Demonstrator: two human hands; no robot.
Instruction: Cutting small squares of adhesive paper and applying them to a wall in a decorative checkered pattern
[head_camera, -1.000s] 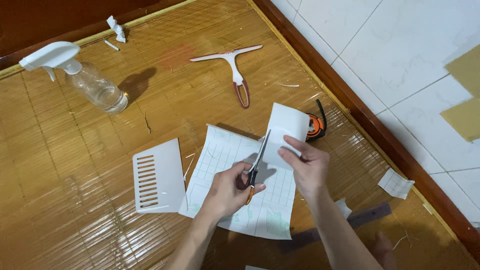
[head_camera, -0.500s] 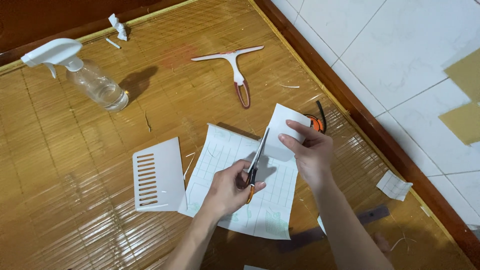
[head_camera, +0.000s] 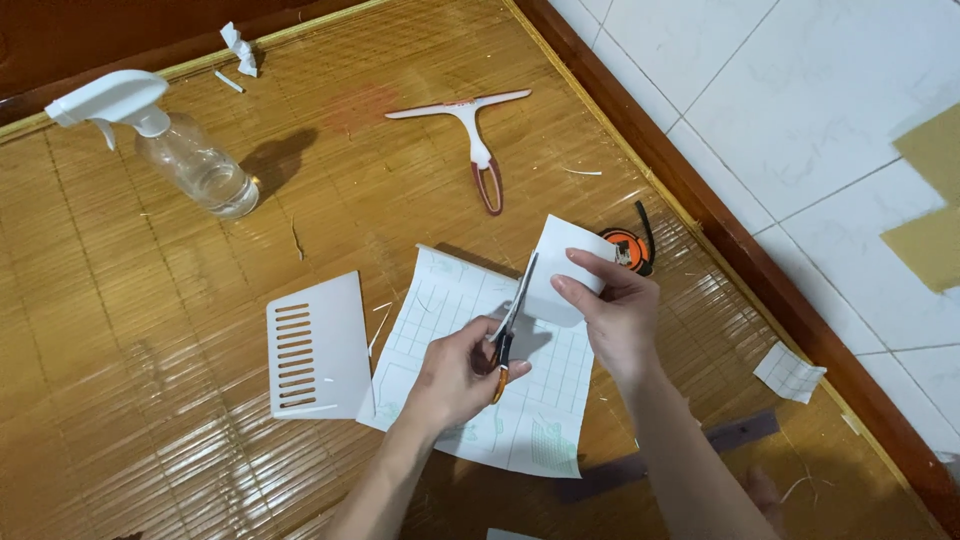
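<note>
My left hand (head_camera: 448, 378) grips a pair of scissors (head_camera: 508, 322) with orange handles, blades pointing away from me into a white gridded sheet (head_camera: 455, 400) that lies on the bamboo mat. My right hand (head_camera: 618, 312) pinches the sheet's far right part (head_camera: 562, 262), which is lifted and curled up beside the blades. The scissor blades sit in the cut between the flat part and the lifted part.
A white slotted scraper (head_camera: 316, 346) lies left of the sheet. Farther off are a squeegee (head_camera: 477, 140), a clear spray bottle (head_camera: 172, 150) and an orange tape measure (head_camera: 626, 244). A paper scrap (head_camera: 789, 372) lies at the wooden border (head_camera: 740, 250); white tiles (head_camera: 800, 110) beyond.
My right hand has slid farther along the sheet, away from me, and lifted the cut part higher. The scissors stay in the cut, nearly in the same place.
</note>
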